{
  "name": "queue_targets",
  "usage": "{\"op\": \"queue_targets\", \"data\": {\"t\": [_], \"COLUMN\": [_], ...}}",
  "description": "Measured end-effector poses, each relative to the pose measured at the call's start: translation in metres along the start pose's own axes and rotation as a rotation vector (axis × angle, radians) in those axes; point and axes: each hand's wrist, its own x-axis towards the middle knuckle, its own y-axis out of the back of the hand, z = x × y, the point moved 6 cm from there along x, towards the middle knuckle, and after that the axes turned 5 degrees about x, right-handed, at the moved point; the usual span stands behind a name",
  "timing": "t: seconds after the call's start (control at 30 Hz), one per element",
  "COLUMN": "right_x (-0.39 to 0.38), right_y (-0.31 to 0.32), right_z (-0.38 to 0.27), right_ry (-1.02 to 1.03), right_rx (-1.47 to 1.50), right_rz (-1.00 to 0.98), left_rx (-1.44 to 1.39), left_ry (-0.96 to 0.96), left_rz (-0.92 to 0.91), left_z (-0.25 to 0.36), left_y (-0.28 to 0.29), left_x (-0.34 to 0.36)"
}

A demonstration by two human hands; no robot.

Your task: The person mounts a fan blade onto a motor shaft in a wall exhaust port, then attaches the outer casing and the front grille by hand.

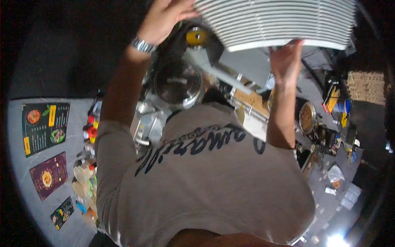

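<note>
A white ribbed panel (275, 22) is raised at the top of the head view, running out of the frame. My left hand (162, 22), with a metal watch on the wrist, grips its left side at the top edge of the picture; some fingertips are hard to make out. My right hand (287, 59) holds its lower rim from underneath, fingers partly hidden behind it. Below the panel are a large glass-lidded pot (173, 82) and a round yellow-centred item (191, 37).
Right of my body stand a pan of food (306, 117), a cluttered counter (345, 162) and a woven mat (366, 86). To the left, several containers (82, 173) sit beside menu cards (45, 127) on a grey surface. A brown board (247, 99) lies amid kitchen items.
</note>
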Motion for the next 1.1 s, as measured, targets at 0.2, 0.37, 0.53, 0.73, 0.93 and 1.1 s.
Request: {"op": "queue_targets", "data": {"t": [0.2,0.37,0.53,0.73,0.93,1.1], "right_x": [0.062,0.14,0.218,0.298,0.38,0.437], "right_y": [0.044,0.073,0.082,0.043,0.019,0.009], "right_z": [0.022,0.058,0.036,-0.022,-0.06,-0.102], "right_ry": [-0.047,-0.115,0.043,0.356,0.576,0.687], "right_rx": [0.116,0.064,-0.094,-0.426,-0.576,-0.633], "right_rz": [0.008,0.073,0.116,0.102,0.17,0.15], "left_rx": [0.402,0.59,0.55,0.681,0.757,0.579], "left_ry": [0.104,0.077,-0.158,-0.285,-0.448,-0.42], "left_rz": [0.143,0.103,0.125,0.199,0.285,0.194], "left_z": [0.014,0.015,0.024,0.054,0.082,0.079], "left_y": [0.032,0.064,0.072,0.077,0.07,0.059], "left_x": [0.048,0.095,0.187,0.334,0.47,0.544]}}
